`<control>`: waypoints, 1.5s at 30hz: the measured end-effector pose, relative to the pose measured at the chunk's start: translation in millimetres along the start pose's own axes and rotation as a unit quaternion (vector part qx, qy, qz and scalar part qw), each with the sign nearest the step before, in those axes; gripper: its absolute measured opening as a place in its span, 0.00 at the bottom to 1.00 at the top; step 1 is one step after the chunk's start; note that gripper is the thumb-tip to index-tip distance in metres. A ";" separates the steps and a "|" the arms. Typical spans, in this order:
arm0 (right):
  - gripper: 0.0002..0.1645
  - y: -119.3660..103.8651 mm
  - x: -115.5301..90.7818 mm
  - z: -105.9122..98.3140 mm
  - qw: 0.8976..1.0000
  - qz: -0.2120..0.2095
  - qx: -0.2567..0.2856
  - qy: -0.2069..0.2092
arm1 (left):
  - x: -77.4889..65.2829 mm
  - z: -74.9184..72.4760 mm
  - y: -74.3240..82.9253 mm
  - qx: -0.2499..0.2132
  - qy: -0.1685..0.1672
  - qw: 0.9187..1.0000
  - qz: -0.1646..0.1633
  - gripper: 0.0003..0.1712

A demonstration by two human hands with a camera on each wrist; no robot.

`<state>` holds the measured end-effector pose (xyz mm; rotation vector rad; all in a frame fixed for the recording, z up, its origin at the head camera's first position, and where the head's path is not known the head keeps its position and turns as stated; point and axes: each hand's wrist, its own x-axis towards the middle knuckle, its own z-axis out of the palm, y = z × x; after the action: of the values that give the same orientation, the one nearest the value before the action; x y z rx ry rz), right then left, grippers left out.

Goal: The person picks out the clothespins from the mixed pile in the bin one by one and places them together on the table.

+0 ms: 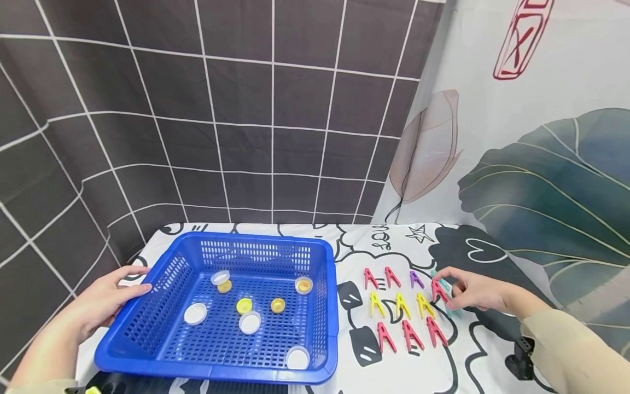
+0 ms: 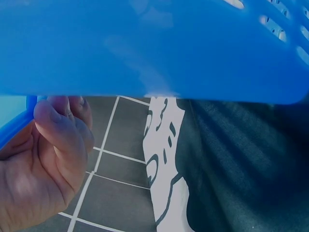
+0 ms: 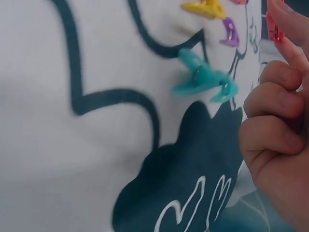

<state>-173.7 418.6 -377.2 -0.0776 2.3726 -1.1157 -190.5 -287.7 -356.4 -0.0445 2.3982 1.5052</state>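
Observation:
My left hand (image 1: 100, 298) grips the left rim of a blue plastic basket (image 1: 216, 372). In the left wrist view, the basket's outer wall (image 2: 145, 53) fills the top. On the right, my right hand (image 1: 479, 293) pinches a red clothespin (image 1: 439, 291) between thumb and index finger, the other fingers curled in. Just below it lies a teal clothespin (image 3: 203, 77), partly hidden by that hand in the head view. A purple clothespin (image 1: 416, 279) lies to the left, with yellow clothespins (image 1: 400, 305) and more red ones (image 1: 412, 335) set out in rows.
Inside the basket lie several round lids, some white (image 1: 195, 313), some yellow (image 1: 244, 306). The patterned white tablecloth (image 1: 354, 246) runs beneath everything. Behind the table hang a dark grid curtain (image 1: 241, 148) and a leaf-print curtain (image 1: 541, 180).

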 end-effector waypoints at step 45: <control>0.37 56.4 -38.5 25.3 0.999 0.006 0.037 -0.034 | 0.8 -2.9 2.5 0.031 0.000 0.999 -0.009 0.38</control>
<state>-119.4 448.1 -415.7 -0.0753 2.2668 -1.1759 -192.5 -289.0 -353.3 -0.0528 2.4362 1.4224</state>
